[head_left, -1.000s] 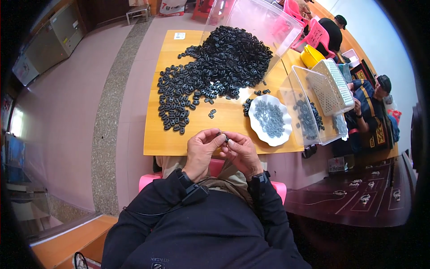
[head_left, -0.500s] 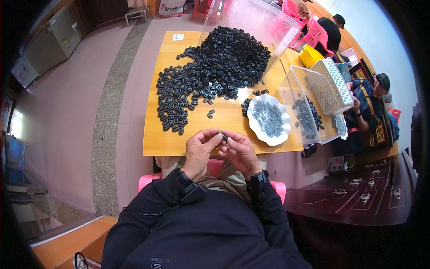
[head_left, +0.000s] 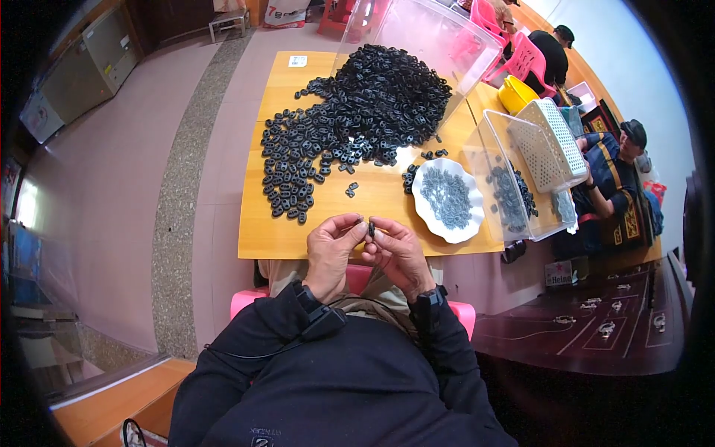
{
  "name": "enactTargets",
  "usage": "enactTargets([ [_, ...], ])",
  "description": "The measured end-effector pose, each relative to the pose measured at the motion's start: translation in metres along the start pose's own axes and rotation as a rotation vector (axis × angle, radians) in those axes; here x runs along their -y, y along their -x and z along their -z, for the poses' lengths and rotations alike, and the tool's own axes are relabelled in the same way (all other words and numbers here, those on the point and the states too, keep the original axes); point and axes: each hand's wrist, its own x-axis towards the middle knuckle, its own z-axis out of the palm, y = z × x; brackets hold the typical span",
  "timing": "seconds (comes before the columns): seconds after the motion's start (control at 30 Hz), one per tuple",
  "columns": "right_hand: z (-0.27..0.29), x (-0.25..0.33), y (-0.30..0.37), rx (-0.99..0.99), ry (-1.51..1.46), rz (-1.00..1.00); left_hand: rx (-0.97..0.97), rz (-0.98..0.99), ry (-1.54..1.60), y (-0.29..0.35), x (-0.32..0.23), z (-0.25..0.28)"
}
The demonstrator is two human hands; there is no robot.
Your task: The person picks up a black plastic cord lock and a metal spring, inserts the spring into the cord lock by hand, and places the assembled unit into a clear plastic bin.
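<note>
Pinching a small black piece [head_left: 372,230] upright at the bench's [head_left: 272,240] near edge, the right hand [head_left: 404,252] grips it snugly. Beside it, the left hand [head_left: 328,249] has thumb and forefinger nearly together; whether they hold anything, I cannot tell. Much seems left: a big black pile [head_left: 395,97] covers the bench. Fewer black pieces lie in a clear bin [head_left: 482,145], past a white dish [head_left: 447,237] of pale bits [head_left: 447,197]; whether those are finished is unclear

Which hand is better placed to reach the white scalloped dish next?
Probably the right hand: it is nearer the white dish, which lies ahead and to its right. The left hand is farther away. One drawback: the right appears to hold a small black piece.
</note>
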Motion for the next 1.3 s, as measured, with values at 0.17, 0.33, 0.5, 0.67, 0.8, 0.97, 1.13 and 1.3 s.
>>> enactTargets([
  [0.17,-0.002,0.0,0.001,-0.023,0.008,-0.01,-0.016,-0.021,0.002,0.0,0.001,-0.001],
  [0.33,-0.011,0.001,0.002,-0.017,0.033,-0.019,0.005,-0.02,0.017,-0.002,0.004,0.001],
  [0.5,-0.016,0.002,0.004,0.038,0.064,-0.01,0.007,-0.001,0.025,0.0,0.0,-0.002],
  [0.67,-0.012,0.001,0.003,0.055,0.12,0.006,0.002,0.012,0.019,0.002,-0.002,-0.003],
  [0.8,-0.005,0.0,0.002,0.009,0.256,0.057,-0.014,0.023,0.005,0.003,-0.003,-0.005],
  [0.97,-0.01,0.004,0.004,-0.034,0.213,0.035,-0.014,-0.025,-0.057,0.005,-0.005,-0.006],
  [1.13,-0.011,0.007,0.005,-0.09,0.153,0.004,-0.008,-0.037,-0.122,0.006,-0.004,-0.007],
  [1.3,-0.016,0.012,0.008,-0.162,0.192,0.013,-0.001,-0.072,-0.162,0.006,-0.001,-0.007],
])
